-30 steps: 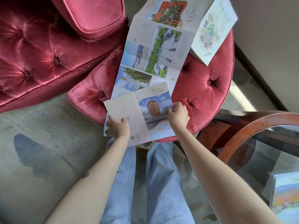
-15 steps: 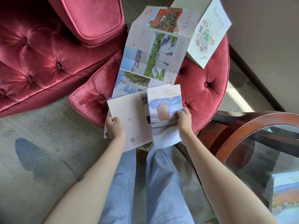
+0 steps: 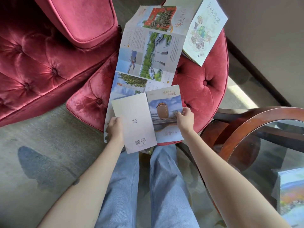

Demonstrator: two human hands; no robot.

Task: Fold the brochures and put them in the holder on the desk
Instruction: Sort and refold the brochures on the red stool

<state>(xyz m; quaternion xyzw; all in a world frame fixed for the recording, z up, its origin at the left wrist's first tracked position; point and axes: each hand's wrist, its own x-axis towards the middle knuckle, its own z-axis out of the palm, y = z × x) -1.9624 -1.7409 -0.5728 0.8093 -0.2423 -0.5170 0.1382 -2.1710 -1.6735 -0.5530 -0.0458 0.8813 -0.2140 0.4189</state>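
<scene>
Two hands on one half-open brochure [image 3: 136, 122], head view: our left hand [image 3: 115, 129] grips the left edge of its plain panel, our right hand [image 3: 185, 120] pinches the right edge of its photo panel. It sits at the red ottoman's [image 3: 205, 96] near edge, atop a long unfolded brochure [image 3: 148, 55]. A third brochure [image 3: 207, 30] lies at the far side.

Red tufted velvet sofa [image 3: 32, 63] and ottoman [image 3: 205, 89] stand on grey carpet [image 3: 65, 129]. Beside them is a round glass-topped bench [image 3: 253, 123], with what seems a sunlit strip by the wall [image 3: 263, 30].

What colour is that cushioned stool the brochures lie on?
The stool is deep red, button-tufted; head view.
</scene>
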